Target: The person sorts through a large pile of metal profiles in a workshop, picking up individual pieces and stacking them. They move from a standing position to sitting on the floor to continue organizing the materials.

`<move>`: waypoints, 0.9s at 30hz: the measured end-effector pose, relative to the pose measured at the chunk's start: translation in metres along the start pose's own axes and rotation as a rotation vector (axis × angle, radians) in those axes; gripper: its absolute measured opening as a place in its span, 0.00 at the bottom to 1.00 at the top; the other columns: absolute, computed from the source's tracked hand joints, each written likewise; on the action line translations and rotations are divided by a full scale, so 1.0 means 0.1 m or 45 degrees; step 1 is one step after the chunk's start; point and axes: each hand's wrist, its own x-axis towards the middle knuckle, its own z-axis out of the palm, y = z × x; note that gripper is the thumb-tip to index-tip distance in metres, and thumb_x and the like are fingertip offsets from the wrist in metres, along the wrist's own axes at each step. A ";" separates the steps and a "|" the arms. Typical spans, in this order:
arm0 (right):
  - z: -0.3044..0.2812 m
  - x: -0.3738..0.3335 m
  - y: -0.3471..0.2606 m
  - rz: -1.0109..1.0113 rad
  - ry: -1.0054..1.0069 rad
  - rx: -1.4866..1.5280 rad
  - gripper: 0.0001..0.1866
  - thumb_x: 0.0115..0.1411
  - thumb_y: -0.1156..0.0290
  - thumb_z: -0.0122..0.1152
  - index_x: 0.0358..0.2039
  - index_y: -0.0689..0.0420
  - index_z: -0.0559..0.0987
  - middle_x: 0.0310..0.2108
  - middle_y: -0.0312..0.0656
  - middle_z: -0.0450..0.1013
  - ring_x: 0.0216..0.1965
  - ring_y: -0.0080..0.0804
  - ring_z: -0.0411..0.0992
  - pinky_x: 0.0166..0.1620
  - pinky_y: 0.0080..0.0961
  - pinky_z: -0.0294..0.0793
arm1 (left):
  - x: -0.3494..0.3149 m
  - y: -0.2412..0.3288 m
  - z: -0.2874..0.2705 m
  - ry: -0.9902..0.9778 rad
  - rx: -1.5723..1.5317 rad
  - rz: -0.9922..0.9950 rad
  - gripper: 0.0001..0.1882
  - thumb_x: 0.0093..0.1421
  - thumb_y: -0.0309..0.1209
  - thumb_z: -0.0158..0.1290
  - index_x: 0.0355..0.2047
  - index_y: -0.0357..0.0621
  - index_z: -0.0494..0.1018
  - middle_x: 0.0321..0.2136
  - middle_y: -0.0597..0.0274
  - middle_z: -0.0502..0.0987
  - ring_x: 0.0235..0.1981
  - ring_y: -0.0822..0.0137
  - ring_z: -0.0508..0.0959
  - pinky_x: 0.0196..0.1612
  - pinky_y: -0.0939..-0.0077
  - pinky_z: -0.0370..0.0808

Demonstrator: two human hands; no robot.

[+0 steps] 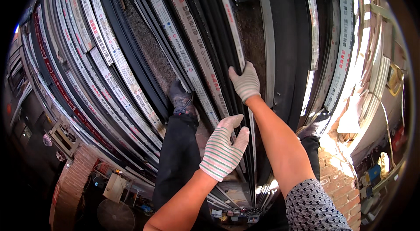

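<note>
My right hand [246, 83], in a striped knit glove, is closed around a long dark metal profile [234, 25] with a white printed film strip along it. Thumb and fingers lie on either side of this profile. Lower down, my left hand [223, 148], gloved the same way, is held beside the dark profiles with thumb and fingers apart and nothing visible between them. Just left of my hands lies another long profile with printed film [194, 34]. A wide dark profile [288, 47] runs to the right of my right hand.
Several long profiles with printed film [118, 58] lie side by side on the left. My shoes [181, 97] stand among them, with dark gaps between the lengths. Brickwork [339, 167] shows at lower right, a round fan-like grille [116, 215] at lower left.
</note>
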 end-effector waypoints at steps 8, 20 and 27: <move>-0.80 0.11 0.49 -0.044 0.257 -0.090 0.30 0.61 0.53 0.62 0.53 0.66 0.73 0.45 0.62 0.76 0.47 0.59 0.75 0.53 0.44 0.74 | 0.01 0.03 -0.04 -0.010 -0.080 0.003 0.22 0.68 0.32 0.53 0.58 0.33 0.69 0.51 0.47 0.75 0.53 0.58 0.77 0.57 0.68 0.73; -0.01 -0.14 0.11 -0.453 0.128 -0.236 0.24 0.60 0.65 0.63 0.54 0.62 0.74 0.50 0.56 0.73 0.53 0.52 0.72 0.58 0.40 0.71 | 0.01 0.03 -0.10 0.022 -0.064 0.035 0.20 0.67 0.30 0.54 0.56 0.33 0.71 0.49 0.48 0.75 0.51 0.59 0.78 0.57 0.68 0.73; 0.53 0.20 0.37 0.029 -0.290 -0.240 0.26 0.68 0.55 0.52 0.56 0.64 0.74 0.51 0.62 0.75 0.55 0.58 0.72 0.57 0.41 0.71 | -0.01 -0.01 -0.21 -0.015 -0.033 0.017 0.20 0.67 0.31 0.53 0.56 0.33 0.70 0.50 0.47 0.74 0.51 0.58 0.78 0.57 0.67 0.73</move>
